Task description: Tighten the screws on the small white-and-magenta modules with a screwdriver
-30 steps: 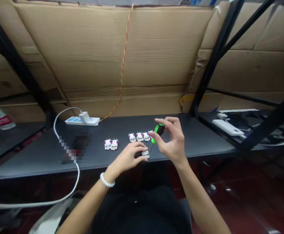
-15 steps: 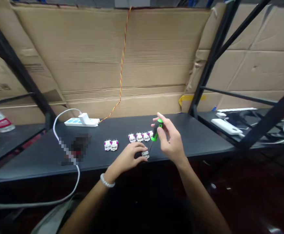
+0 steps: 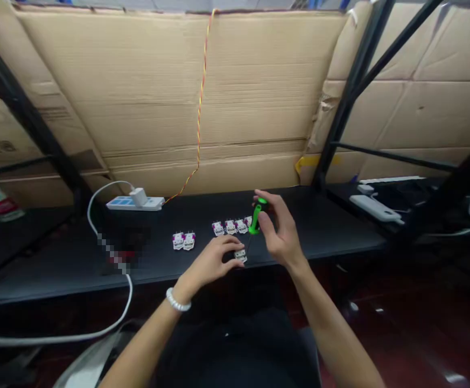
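My left hand (image 3: pixel 214 261) rests on the black table (image 3: pixel 331 229) near its front edge, fingers pinched on a small white part (image 3: pixel 240 255). My right hand (image 3: pixel 278 231) grips a green-and-black screwdriver (image 3: pixel 255 217) held nearly upright, with its thin shaft pointing down at that part. Just behind them, a row of several small white and magenta parts (image 3: pixel 232 227) lies on the table. Two more of these parts (image 3: pixel 183 240) sit as a pair to the left.
A white power strip (image 3: pixel 135 202) with a charger and a white cable (image 3: pixel 109 318) lies at the back left. A blurred dark object (image 3: pixel 124 245) sits on the table's left. Cardboard sheets (image 3: pixel 146 91) line the back. Black shelf posts (image 3: pixel 339 113) stand right, with white devices (image 3: pixel 374 207) beyond.
My right hand has turned on the screwdriver handle and brought it more upright over the part. My left hand keeps its hold on the part.
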Tool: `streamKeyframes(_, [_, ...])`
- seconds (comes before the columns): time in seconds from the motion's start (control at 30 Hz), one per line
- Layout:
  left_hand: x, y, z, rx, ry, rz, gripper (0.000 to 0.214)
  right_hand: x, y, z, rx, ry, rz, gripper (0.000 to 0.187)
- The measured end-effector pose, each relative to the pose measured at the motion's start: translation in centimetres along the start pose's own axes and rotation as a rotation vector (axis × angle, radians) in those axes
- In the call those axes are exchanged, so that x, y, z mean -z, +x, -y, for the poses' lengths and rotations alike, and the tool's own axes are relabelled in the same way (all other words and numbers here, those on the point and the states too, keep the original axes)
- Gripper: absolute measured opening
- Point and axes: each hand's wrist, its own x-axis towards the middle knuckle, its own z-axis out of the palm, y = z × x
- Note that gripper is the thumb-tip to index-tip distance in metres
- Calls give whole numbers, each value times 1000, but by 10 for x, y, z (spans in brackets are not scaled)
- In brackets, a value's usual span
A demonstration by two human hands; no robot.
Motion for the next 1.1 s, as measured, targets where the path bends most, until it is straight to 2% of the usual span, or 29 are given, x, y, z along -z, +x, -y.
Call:
streamKeyframes(0.1, [0,0,0,3,-2,-10,32,-1,0,1,34,-108,-98,37])
streamKeyframes(0.3, [-1,0,2,-6,-24,0,31,0,-1,2,13,57,61,49])
streamKeyframes(0.47, [0,0,-1,8,-25,-3,31,-3,-1,0,73,-128,-121,38])
streamKeyframes(0.53, [0,0,-1,8,-24,-4,31,-2,-1,-1,33,-92,-84,40])
streamKeyframes(0.6, [0,0,-1,4,-21,0,31,0,0,-2,10,-8,14,47])
streamKeyframes(0.67, [0,0,1,5,-14,2,32,2,1,-3,45,11,51,48])
streamKeyframes(0.77, [-1,0,2,1,-14,-1,33,2,1,-5,126,-103,-66,41])
streamKeyframes(0.83, [-2,-1,3,4,-12,-5,32,1,0,-8,121,-112,-121,42])
streamKeyframes(1.0, [-2,-1,1,15,-8,-7,34,-1,-1,-18,-3,141,63,48])
streamKeyframes(1.1, [-1,0,0,17,-17,4,34,1,0,-19,36,49,1,44])
